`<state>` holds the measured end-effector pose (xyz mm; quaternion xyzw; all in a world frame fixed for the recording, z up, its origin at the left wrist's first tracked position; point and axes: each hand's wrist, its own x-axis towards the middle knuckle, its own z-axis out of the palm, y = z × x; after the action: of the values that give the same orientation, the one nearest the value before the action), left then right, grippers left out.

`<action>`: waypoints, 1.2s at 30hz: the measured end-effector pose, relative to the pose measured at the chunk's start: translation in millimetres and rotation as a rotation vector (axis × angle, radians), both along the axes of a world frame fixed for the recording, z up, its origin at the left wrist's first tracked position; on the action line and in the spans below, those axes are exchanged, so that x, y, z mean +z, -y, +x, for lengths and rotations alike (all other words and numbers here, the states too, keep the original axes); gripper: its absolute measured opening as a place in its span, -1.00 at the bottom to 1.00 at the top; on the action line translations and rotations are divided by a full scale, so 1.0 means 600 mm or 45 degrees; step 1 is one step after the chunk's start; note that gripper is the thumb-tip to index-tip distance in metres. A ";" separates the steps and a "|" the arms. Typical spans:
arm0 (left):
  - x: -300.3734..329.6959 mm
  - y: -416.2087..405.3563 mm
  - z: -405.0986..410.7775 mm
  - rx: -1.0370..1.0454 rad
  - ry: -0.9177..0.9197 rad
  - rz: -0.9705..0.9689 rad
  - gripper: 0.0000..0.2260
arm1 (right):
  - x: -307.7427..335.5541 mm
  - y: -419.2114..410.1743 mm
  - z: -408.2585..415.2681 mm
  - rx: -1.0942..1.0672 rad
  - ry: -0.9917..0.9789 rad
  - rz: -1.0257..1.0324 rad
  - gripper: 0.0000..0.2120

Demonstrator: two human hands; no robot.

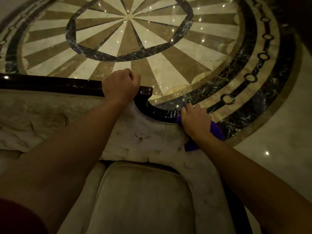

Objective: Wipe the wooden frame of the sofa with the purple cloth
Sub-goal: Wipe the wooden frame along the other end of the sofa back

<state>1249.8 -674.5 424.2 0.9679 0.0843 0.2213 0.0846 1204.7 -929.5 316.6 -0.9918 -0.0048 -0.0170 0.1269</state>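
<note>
On wooden frame | right hand clutching purple cloth | left hand fisted

The polished marble floor fills the far half of the view, dimly lit in warm tones. A large round inlaid medallion is set into it, with cream and tan wedges radiating from a small pale hub. A dark veined marble ring crosses the wedges partway out, and a wider dark band encloses the whole pattern. Outside that runs a tan border carrying a chain of dark circles joined by short bars. Small bright pinpoints of reflected ceiling light scatter across the glossy stone. To the near right the floor turns plain pale marble.
</note>
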 end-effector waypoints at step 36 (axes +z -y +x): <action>-0.054 0.237 -0.848 -0.046 -0.970 -1.768 -0.70 | 0.164 0.119 -0.629 0.204 -1.145 0.568 -0.40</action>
<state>741.0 -816.5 391.6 0.7042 0.2106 -0.2300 0.6379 827.6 -1000.7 415.2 -0.8463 -0.0221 0.4207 0.3259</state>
